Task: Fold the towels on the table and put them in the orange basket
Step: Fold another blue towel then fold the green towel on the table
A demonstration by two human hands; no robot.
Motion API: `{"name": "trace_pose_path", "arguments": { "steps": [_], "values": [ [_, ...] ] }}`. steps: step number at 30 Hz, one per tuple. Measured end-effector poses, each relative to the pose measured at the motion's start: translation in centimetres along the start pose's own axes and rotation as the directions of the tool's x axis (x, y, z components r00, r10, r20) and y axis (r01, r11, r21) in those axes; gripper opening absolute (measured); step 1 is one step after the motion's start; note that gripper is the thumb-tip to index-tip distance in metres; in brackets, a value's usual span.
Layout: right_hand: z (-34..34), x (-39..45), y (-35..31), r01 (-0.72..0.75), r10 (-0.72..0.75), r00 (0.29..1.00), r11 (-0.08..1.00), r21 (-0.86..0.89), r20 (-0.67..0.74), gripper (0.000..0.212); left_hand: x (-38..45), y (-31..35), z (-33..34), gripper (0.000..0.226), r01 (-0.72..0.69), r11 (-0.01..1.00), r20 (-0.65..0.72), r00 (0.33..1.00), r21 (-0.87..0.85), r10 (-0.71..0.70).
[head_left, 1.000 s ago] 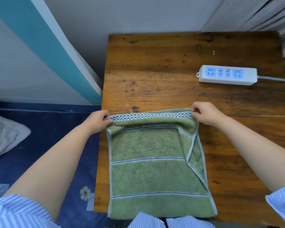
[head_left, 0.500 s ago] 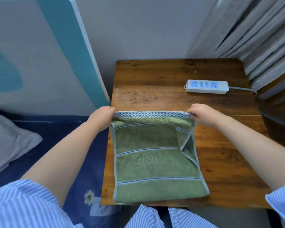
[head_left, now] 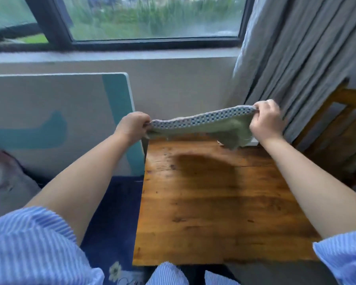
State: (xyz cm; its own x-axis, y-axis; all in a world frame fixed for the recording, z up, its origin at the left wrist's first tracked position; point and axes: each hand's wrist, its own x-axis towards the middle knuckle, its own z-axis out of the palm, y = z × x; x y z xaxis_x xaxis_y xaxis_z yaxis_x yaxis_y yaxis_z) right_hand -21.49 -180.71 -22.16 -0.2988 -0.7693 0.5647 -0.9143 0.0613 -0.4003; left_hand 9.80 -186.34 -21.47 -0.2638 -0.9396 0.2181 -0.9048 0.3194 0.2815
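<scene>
A green towel (head_left: pixel 220 128) with a blue-and-white checked border hangs in the air above the far edge of the wooden table (head_left: pixel 214 212). My left hand (head_left: pixel 133 126) pinches its left corner and my right hand (head_left: pixel 266 120) grips its right corner. The towel is stretched between them and swung up away from me, so mostly the border edge and a bunched green part show. Its shadow falls on the tabletop. The orange basket is not in view.
A white power strip (head_left: pixel 252 143) peeks out behind the towel at the table's far right. A white and teal board (head_left: pixel 60 120) leans at the left, grey curtains (head_left: pixel 296 58) hang at the right, next to a wooden chair (head_left: pixel 341 130). A window (head_left: pixel 152 17) is ahead.
Both hands have lifted the towel off the table and swung it up and forward. The view has tilted up, so the window now shows. The tabletop beneath is bare.
</scene>
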Motion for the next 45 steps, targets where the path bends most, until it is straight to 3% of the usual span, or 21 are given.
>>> {"name": "trace_pose_path", "arguments": {
  "steps": [1,2,5,7,8,10,12,15,20,22,27,32,35,38,40,43,45],
  "values": [
    [-0.6,-0.2,0.4,0.045,-0.041,0.997,0.996,-0.074,0.060,0.029,-0.2,0.1,-0.2,0.022,-0.006,0.995,0.075,0.997,0.104,-0.002],
    [-1.2,-0.3,0.8,0.072,-0.067,0.996,0.993,-0.088,0.060,0.029,-0.4,0.4,-0.5,0.023,0.007,0.992,0.060,0.998,0.126,-0.014],
    [-3.2,0.3,1.6,0.047,-0.050,0.979,0.999,-0.021,-0.195,0.027,0.0,1.7,-2.0,0.020,-0.040,0.999,-0.275,0.961,0.012,0.042],
    [-4.1,0.4,2.0,0.020,-0.017,0.959,1.000,0.007,-0.282,0.025,0.4,2.4,-2.6,0.021,-0.098,0.995,-0.371,0.923,0.024,0.100],
    [-4.0,0.3,2.1,0.008,-0.005,0.973,1.000,0.011,-0.230,0.024,0.4,2.3,-2.5,0.022,-0.101,0.993,-0.325,0.938,0.064,0.117],
    [-4.1,0.5,3.2,0.000,0.000,1.000,1.000,-0.024,0.010,0.025,0.7,2.5,-2.1,0.027,-0.099,0.980,-0.160,0.979,0.175,0.128],
    [-4.0,0.3,4.5,0.037,-0.026,0.985,0.997,-0.063,0.169,0.024,0.7,2.7,-1.5,0.031,-0.099,0.971,-0.090,0.989,0.216,0.121],
    [-4.2,1.0,5.5,0.075,-0.066,0.975,0.997,-0.036,0.214,0.022,1.2,2.9,-1.0,0.033,-0.072,0.968,-0.066,0.994,0.240,0.090],
    [-3.3,3.1,5.8,0.182,-0.140,0.911,0.980,-0.074,0.388,0.020,2.5,3.1,-0.3,0.022,-0.046,0.931,0.101,0.995,0.362,0.010],
    [-2.4,3.9,5.5,0.174,-0.131,0.913,0.982,-0.078,0.386,0.021,3.0,3.7,0.1,0.015,0.011,0.932,0.087,0.995,0.362,-0.045],
    [-0.2,6.3,4.1,0.046,-0.045,0.979,0.999,-0.004,0.199,0.024,5.6,4.6,-0.2,0.020,0.271,0.946,-0.129,0.959,0.177,-0.251],
    [1.1,6.7,4.0,0.105,-0.111,0.988,0.993,0.063,0.107,0.022,6.4,3.0,-0.5,0.020,0.245,0.962,-0.266,0.942,0.121,-0.207],
    [2.3,4.5,4.8,0.172,-0.179,0.973,0.983,0.063,0.144,0.018,4.5,1.4,1.1,0.017,0.223,0.969,-0.290,0.939,0.103,-0.186],
    [3.5,0.7,6.1,0.215,-0.225,0.938,0.974,0.068,0.264,0.012,0.9,-0.2,4.2,0.012,0.154,0.980,-0.174,0.976,0.124,-0.131],
    [4.2,-2.5,7.3,0.266,-0.267,0.875,0.962,0.060,0.404,0.011,-2.0,-1.3,6.4,0.012,0.068,0.977,0.028,0.997,0.200,-0.075],
    [5.4,-7.9,8.9,0.313,-0.237,0.676,0.950,0.019,0.698,0.011,-6.4,-2.4,9.8,0.016,-0.079,0.941,0.408,0.911,0.328,-0.065],
    [6.1,-11.5,9.8,0.326,-0.184,0.564,0.945,-0.013,0.805,0.013,-8.8,-2.4,11.9,0.021,-0.153,0.917,0.546,0.834,0.369,-0.081]
  ]
}}
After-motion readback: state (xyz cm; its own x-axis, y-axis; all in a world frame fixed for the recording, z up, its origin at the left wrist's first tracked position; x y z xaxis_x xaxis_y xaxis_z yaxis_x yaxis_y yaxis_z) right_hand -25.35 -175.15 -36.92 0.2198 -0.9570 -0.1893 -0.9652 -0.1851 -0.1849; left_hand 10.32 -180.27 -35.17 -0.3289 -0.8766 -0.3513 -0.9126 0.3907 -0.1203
